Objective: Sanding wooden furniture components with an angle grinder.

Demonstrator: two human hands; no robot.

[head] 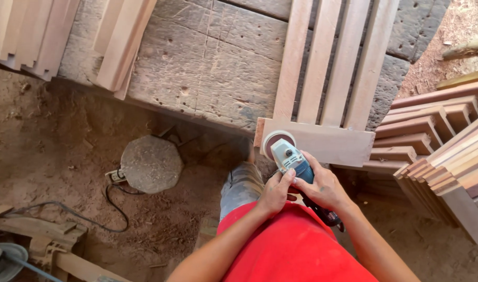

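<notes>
Sander point(291, 159): blue body, pale grey head, reddish-brown disc. Its handle end, toward the shirt point(291, 245), is black. Shirt: plain bright red. Trouser leg point(241, 187) left of sander: dusty grey. Board point(322, 143) just above sander: pale pinkish wood; slats point(330, 62) beyond it the same tone. Surface point(207, 62) under slats: weathered grey, pitted with dark holes. Stacked planks point(437, 141) right of sander: reddish-brown. Floor point(51, 141) left of sander: brown dirt; stone point(151, 164) there speckled grey; cable point(92, 219) black.

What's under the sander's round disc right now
The sanding disc rests on the left end of a flat wooden board lying across four upright slats. Both hands, left hand and right hand, grip the sander. The wood beneath the disc is covered.
</notes>
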